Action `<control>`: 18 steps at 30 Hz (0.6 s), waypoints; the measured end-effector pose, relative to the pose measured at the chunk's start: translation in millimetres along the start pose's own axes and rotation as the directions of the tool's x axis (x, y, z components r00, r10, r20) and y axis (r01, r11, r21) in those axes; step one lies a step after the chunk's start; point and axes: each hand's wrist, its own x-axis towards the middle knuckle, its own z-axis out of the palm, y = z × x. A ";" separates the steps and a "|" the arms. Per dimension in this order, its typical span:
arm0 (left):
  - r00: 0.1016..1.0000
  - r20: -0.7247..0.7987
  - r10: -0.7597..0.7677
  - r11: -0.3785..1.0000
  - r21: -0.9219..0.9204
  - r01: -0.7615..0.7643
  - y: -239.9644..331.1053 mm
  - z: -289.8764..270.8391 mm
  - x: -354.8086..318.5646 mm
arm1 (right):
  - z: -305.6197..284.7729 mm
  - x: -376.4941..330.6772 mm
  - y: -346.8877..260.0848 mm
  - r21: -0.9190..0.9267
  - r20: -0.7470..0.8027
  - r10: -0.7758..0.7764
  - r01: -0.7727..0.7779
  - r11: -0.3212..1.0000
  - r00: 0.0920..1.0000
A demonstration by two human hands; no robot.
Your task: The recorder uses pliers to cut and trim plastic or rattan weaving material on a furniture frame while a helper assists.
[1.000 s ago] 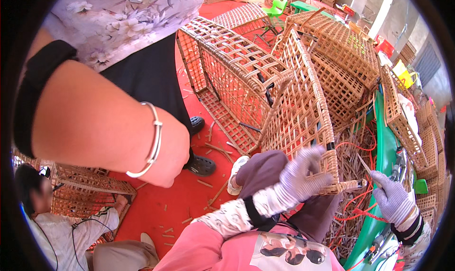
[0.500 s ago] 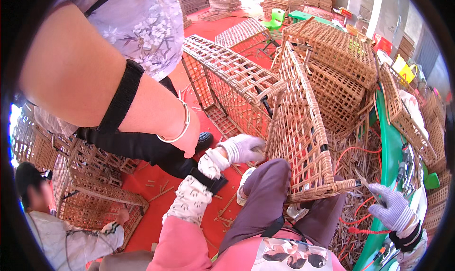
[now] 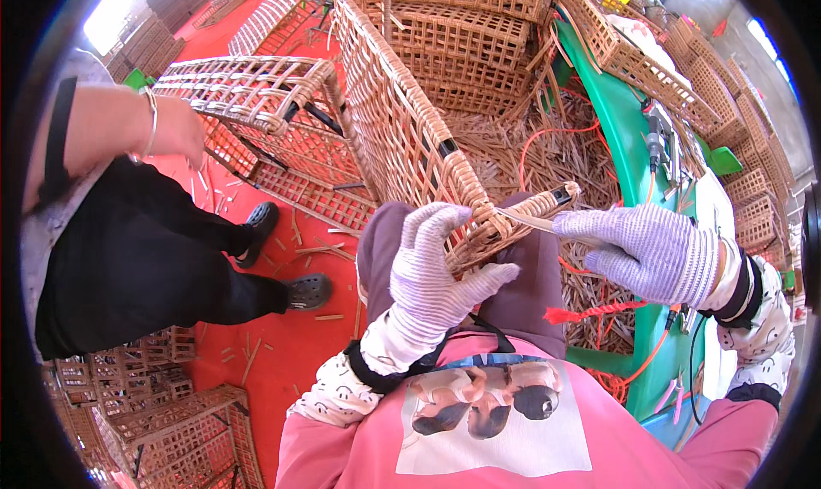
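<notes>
Basket [image 3: 406, 117] corner between hands, just beside left fingertips; contact unclear. Left hand [image 3: 430, 271] raised, thumb and fingers wide apart, no grip visible. Right hand [image 3: 654, 248] back-up, fingers pinching pale strip [image 3: 528, 221] at corner.

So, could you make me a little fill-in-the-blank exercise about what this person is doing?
1. The left hand and right hand wear striped ____.
2. The thin strip near a corner of the woven basket is pinched by the ____ hand.
3. The wearer's shirt is coloured ____.
4. The floor is coloured ____.

Missing words: gloves; right; pink; red.
</notes>
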 end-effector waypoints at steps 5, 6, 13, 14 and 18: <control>0.998 -0.060 0.011 0.999 0.044 -0.009 -5.3 16.7 2.1 | -5.2 8.8 -4.8 -0.110 0.079 0.070 -0.062 0.992 0.994; 0.997 -0.065 0.051 0.995 0.088 -0.045 -6.3 16.7 3.0 | -7.4 8.9 -9.4 -0.131 0.084 0.103 -0.091 0.987 0.991; 0.995 -0.096 0.006 1.000 -0.006 -0.007 -13.3 25.5 -0.6 | -12.5 16.1 -10.0 -0.207 0.130 0.126 -0.097 0.974 0.984; 0.992 -0.115 -0.057 0.995 -0.090 0.046 -14.0 27.7 -2.4 | -13.3 18.6 -10.5 -0.218 0.144 0.136 -0.103 0.970 0.980; 0.987 -0.152 0.055 0.996 0.077 -0.044 -11.3 31.2 3.0 | -15.6 23.0 -8.6 -0.218 0.169 0.113 -0.075 0.973 0.979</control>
